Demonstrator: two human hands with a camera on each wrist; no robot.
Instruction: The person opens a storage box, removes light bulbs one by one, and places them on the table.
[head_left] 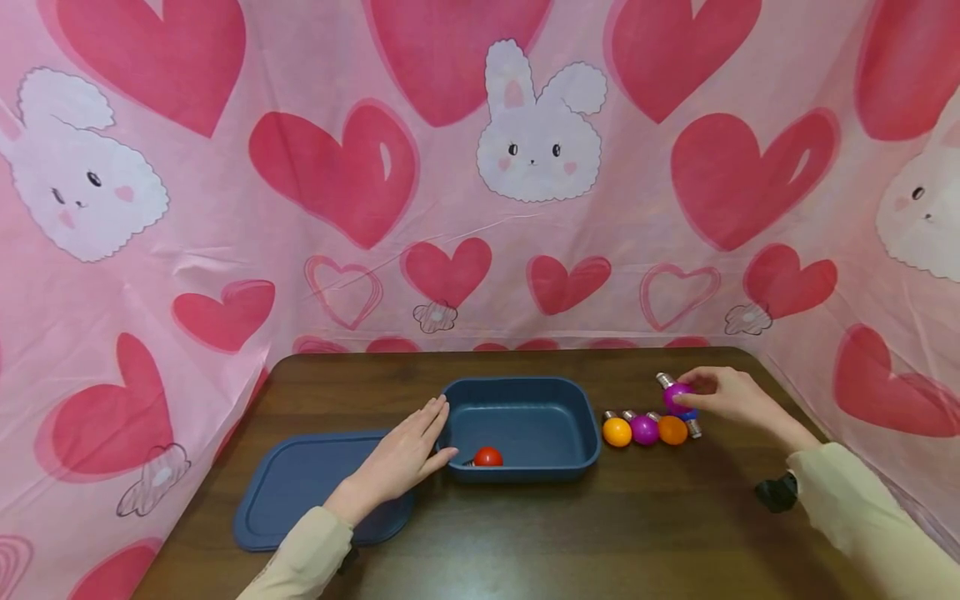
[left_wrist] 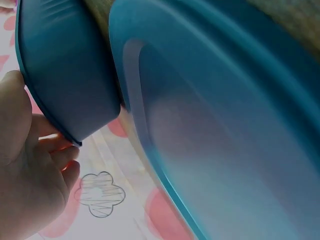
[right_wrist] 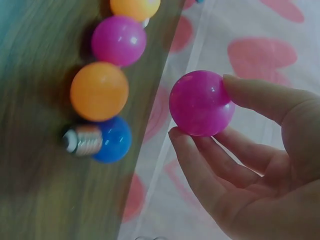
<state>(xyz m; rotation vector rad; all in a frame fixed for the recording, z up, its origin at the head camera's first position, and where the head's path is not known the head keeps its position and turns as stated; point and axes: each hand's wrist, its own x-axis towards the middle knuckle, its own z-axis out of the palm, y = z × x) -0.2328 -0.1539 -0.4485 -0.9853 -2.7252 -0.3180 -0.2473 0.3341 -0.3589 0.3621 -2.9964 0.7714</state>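
Between thumb and fingers, my right hand (head_left: 723,396) pinches a purple light bulb (right_wrist: 201,103), raised above the others, its metal base toward the upper left in the head view. Below it stand a yellow-orange bulb (head_left: 617,432), a second purple bulb (head_left: 645,430) and an orange bulb (head_left: 672,430) in a row. A blue bulb (right_wrist: 115,140) lies at the row's right end. My left hand (head_left: 401,446) rests with extended fingers against the left rim of a dark blue box (head_left: 525,474). Inside that box, near its front wall, lies a red bulb (head_left: 488,457).
A flat blue lid (head_left: 300,483) lies on the brown wooden table (head_left: 525,542), left of the box and partly under my left forearm. Pink cloth (head_left: 465,217) with hearts and rabbits hangs behind the table and at both sides.
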